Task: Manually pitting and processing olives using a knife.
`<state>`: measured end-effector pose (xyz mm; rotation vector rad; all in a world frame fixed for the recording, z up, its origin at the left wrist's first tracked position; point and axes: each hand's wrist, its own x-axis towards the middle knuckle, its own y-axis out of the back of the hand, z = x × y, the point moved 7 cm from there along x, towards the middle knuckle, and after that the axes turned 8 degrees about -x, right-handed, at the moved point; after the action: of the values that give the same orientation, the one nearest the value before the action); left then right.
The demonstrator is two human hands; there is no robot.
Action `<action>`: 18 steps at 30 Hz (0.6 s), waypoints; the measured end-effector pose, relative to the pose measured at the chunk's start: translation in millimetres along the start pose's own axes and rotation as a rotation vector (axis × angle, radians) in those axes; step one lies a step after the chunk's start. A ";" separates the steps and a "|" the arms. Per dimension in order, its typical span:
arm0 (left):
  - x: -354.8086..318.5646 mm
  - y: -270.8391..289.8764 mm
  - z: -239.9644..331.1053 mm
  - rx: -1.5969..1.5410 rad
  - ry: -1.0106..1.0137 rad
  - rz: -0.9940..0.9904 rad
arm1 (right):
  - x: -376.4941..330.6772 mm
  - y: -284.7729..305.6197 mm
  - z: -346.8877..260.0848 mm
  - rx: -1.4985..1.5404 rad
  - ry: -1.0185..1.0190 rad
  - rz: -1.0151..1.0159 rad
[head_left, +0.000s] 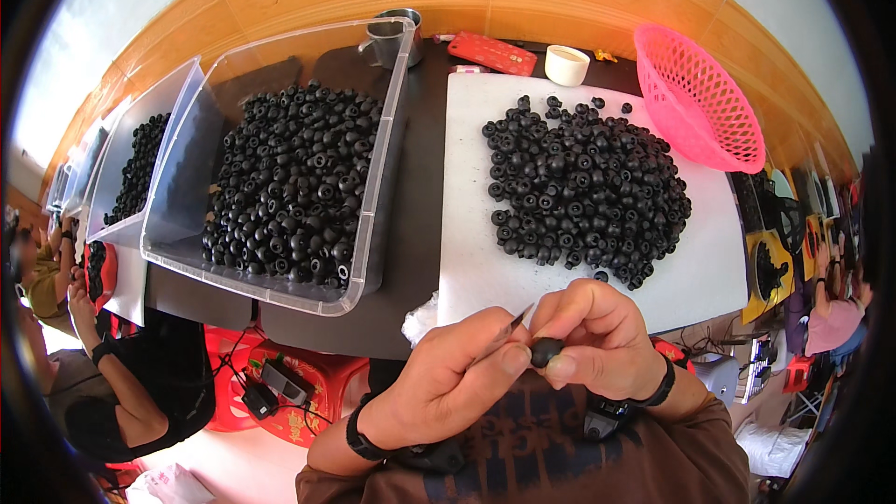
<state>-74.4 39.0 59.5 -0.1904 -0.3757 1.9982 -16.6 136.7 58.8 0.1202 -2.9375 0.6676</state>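
Observation:
Close to my body, both hands meet over the front edge of a white foam sheet (467,224). My left hand (453,369) is closed round a small thin-bladed knife (509,328), its pointed tip upward. Between finger and thumb, my right hand (602,341) pinches a round black part (545,352) with a smooth surface. The left thumb touches or nearly touches that part. Beyond my hands, a heap of similar black parts (588,187) covers the middle of the sheet; many of them show a round hole.
To the left stands a clear plastic bin (392,121) with many black parts, beside another clear bin (182,98). A pink basket (700,98), white cup (567,65), red phone-shaped case (493,53) and metal mug (397,37) line the back. Other people sit both sides.

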 end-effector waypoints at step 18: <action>-1.2 -10.7 19.5 1.051 -0.521 0.201 | 1.8 0.9 4.2 0.084 0.001 0.002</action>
<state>-70.6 38.7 81.5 0.9891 0.4204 2.1644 -18.9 135.5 54.9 0.1250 -2.9097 0.7907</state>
